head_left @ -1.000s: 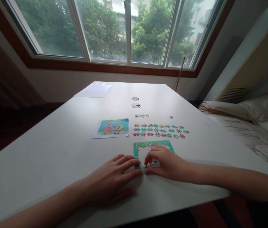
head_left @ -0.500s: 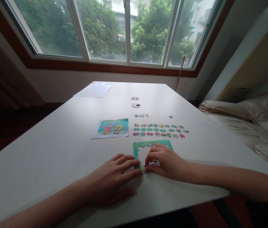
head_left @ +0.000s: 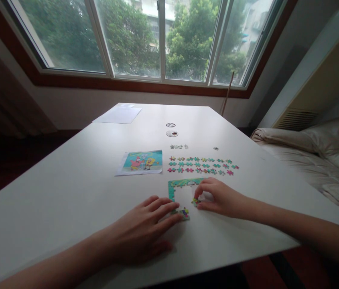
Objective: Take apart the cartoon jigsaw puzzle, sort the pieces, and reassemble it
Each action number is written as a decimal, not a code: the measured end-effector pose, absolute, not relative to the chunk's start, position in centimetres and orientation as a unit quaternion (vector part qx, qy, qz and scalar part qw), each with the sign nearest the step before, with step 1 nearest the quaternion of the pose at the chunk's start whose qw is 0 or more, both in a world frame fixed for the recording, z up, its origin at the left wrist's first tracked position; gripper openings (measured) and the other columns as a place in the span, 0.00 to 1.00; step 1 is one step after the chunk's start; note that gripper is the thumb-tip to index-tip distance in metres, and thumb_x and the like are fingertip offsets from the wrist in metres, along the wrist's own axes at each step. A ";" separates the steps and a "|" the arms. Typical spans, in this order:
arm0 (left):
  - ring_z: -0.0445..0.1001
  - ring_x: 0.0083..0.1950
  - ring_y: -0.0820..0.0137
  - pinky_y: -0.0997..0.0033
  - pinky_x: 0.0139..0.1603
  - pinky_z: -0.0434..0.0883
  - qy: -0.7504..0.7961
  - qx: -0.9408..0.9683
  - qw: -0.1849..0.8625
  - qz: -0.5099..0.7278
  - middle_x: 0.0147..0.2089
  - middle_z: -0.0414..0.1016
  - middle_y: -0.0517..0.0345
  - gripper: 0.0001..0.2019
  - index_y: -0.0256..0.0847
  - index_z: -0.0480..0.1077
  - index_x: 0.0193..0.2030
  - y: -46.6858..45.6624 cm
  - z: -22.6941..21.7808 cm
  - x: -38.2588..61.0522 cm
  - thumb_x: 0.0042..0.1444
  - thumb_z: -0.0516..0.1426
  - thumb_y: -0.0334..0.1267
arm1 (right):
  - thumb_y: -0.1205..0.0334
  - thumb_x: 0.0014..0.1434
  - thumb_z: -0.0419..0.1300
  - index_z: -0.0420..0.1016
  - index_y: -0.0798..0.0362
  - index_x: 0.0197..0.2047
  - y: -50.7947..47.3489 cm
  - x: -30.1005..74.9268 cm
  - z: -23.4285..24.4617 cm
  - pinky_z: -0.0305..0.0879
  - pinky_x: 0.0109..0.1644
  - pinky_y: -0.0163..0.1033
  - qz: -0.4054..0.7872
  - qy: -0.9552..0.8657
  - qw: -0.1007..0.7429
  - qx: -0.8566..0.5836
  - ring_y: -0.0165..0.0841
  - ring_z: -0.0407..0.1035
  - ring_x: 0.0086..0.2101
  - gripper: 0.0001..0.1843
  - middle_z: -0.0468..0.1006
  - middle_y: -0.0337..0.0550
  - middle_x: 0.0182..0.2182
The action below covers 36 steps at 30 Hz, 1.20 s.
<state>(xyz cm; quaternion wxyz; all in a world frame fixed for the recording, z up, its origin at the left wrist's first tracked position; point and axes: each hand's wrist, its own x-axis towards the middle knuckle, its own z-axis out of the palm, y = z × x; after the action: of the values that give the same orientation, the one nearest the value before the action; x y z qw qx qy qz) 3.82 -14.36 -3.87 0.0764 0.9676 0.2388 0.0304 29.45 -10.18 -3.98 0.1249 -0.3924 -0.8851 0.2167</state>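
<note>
A partly built jigsaw frame (head_left: 181, 184) with a green border lies near the front of the white table (head_left: 67, 188). My left hand (head_left: 141, 233) lies flat, fingers stretched, its fingertips touching the frame's lower left corner (head_left: 183, 213). My right hand (head_left: 222, 198) sits over the frame's right side, thumb and forefinger pinched on a small puzzle piece (head_left: 195, 201) inside the frame. Loose puzzle pieces (head_left: 202, 165) lie in rows just beyond the frame. A cartoon reference picture (head_left: 141, 162) lies to the left of those rows.
A few stray pieces (head_left: 179, 146) and two round discs (head_left: 172, 133) lie farther back. A white sheet (head_left: 118, 114) rests at the far left corner. Windows line the back wall; a cushioned seat (head_left: 316, 160) stands to the right of the table.
My right hand has drawn away from the frame's lower left corner to the right and is pinching a small piece inside the frame. My left hand has stayed almost still.
</note>
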 end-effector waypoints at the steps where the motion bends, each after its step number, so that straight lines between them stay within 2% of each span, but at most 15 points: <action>1: 0.59 0.56 0.56 0.54 0.55 0.58 0.239 0.968 0.074 0.030 0.60 0.57 0.47 0.25 0.43 0.52 0.60 -14.4 -3.9 3.9 0.56 0.51 0.43 | 0.61 0.48 0.62 0.71 0.53 0.33 -10.2 29.4 -4.0 0.59 0.42 0.36 0.228 -0.884 0.124 -0.389 0.32 0.64 0.37 0.08 0.72 0.42 0.33; 7: 0.58 0.57 0.53 0.51 0.54 0.58 0.237 0.969 0.069 0.020 0.61 0.55 0.46 0.26 0.45 0.50 0.61 -14.4 -3.9 3.9 0.56 0.51 0.44 | 0.64 0.49 0.59 0.70 0.55 0.31 -10.7 28.8 -3.7 0.58 0.30 0.29 0.311 -0.865 0.130 -0.370 0.25 0.62 0.27 0.04 0.73 0.37 0.27; 12: 0.59 0.57 0.53 0.50 0.54 0.58 0.240 0.968 0.066 0.025 0.60 0.56 0.46 0.26 0.46 0.51 0.61 -14.3 -4.0 3.9 0.56 0.51 0.45 | 0.62 0.50 0.59 0.72 0.55 0.30 -11.0 28.0 -3.8 0.56 0.28 0.28 0.331 -0.854 0.137 -0.376 0.24 0.62 0.25 0.06 0.72 0.37 0.24; 24: 0.58 0.57 0.53 0.50 0.54 0.59 0.239 0.967 0.074 0.043 0.59 0.57 0.46 0.26 0.45 0.52 0.60 -14.2 -4.1 4.0 0.55 0.52 0.44 | 0.63 0.49 0.59 0.70 0.54 0.27 -11.3 26.9 -3.9 0.56 0.35 0.34 0.208 -0.897 0.119 -0.371 0.29 0.64 0.29 0.04 0.73 0.37 0.22; 28: 0.59 0.56 0.53 0.51 0.54 0.59 0.238 0.967 0.074 0.058 0.59 0.59 0.46 0.26 0.45 0.54 0.59 -14.3 -4.0 4.0 0.55 0.52 0.44 | 0.62 0.50 0.59 0.70 0.54 0.27 -10.9 26.9 -3.4 0.57 0.37 0.34 0.200 -0.914 0.119 -0.333 0.28 0.64 0.29 0.05 0.73 0.37 0.24; 32: 0.59 0.57 0.53 0.51 0.54 0.59 0.237 0.967 0.077 0.055 0.59 0.58 0.47 0.25 0.45 0.53 0.60 -14.4 -3.9 3.9 0.55 0.52 0.44 | 0.60 0.53 0.57 0.72 0.55 0.30 -7.2 27.4 -3.1 0.58 0.38 0.34 0.182 -0.913 0.153 -0.332 0.28 0.65 0.30 0.07 0.74 0.39 0.27; 36: 0.59 0.57 0.53 0.50 0.54 0.59 0.239 0.967 0.080 0.046 0.60 0.57 0.47 0.26 0.45 0.52 0.60 -14.5 -3.6 3.9 0.55 0.52 0.44 | 0.65 0.55 0.54 0.74 0.57 0.38 -0.2 28.3 -3.6 0.59 0.38 0.33 0.115 -0.894 0.169 -0.399 0.28 0.66 0.31 0.10 0.75 0.44 0.32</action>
<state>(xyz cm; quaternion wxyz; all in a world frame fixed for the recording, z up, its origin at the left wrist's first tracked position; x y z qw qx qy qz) 3.92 -14.55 -3.56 0.0798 0.9667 0.2388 0.0462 28.26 -0.17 -3.65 0.1694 -0.3994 -0.8936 0.1153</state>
